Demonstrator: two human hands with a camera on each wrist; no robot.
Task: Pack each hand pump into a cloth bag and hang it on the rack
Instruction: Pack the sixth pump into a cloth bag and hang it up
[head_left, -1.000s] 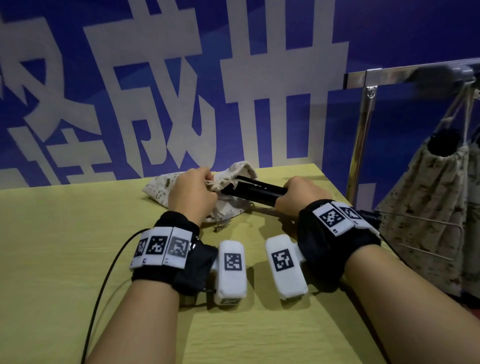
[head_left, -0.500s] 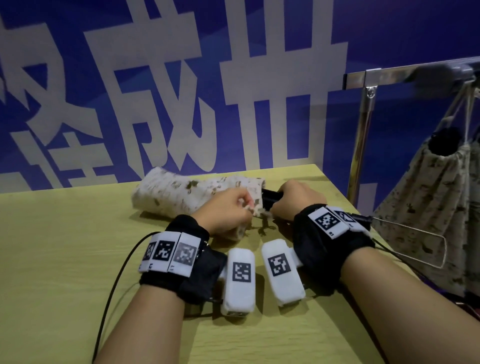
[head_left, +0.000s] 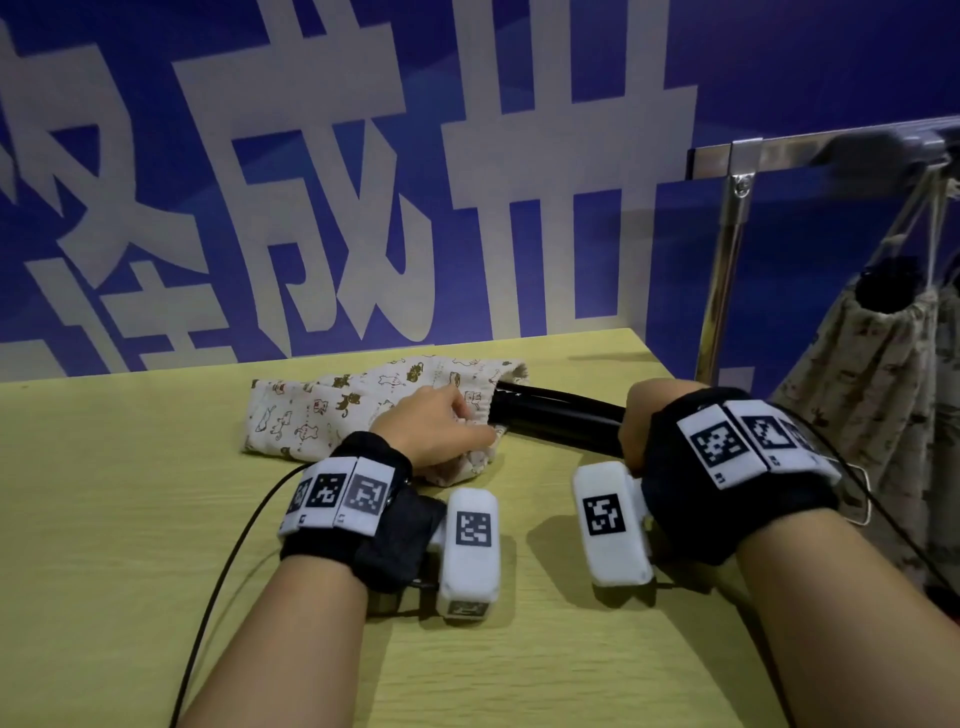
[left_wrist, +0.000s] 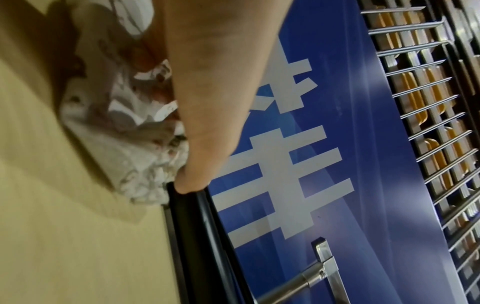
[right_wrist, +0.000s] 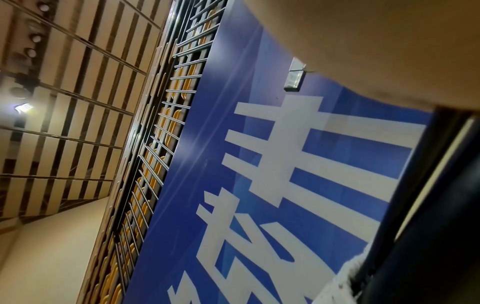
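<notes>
Head view: left hand (head_left: 441, 431) pinches the mouth of the cloth bag (head_left: 353, 410) lying on the counter (head_left: 104, 519); right hand (head_left: 644, 421) grips the black pump (head_left: 556, 415), its far end inside the bag mouth. A filled bag (head_left: 862, 384) hangs on the rack (head_left: 727, 270).

Left wrist view: fingers (left_wrist: 202, 115) on gathered cloth, touching the pump.

Right wrist view: pump beside the palm.

Head camera looks forward and down from above onto the yellow-green wooden table (head_left: 130, 493). Both wrist cameras, close in, tilt upward; all share the blue white-lettered wall banner (head_left: 779, 78) at 12 o'clock.
</notes>
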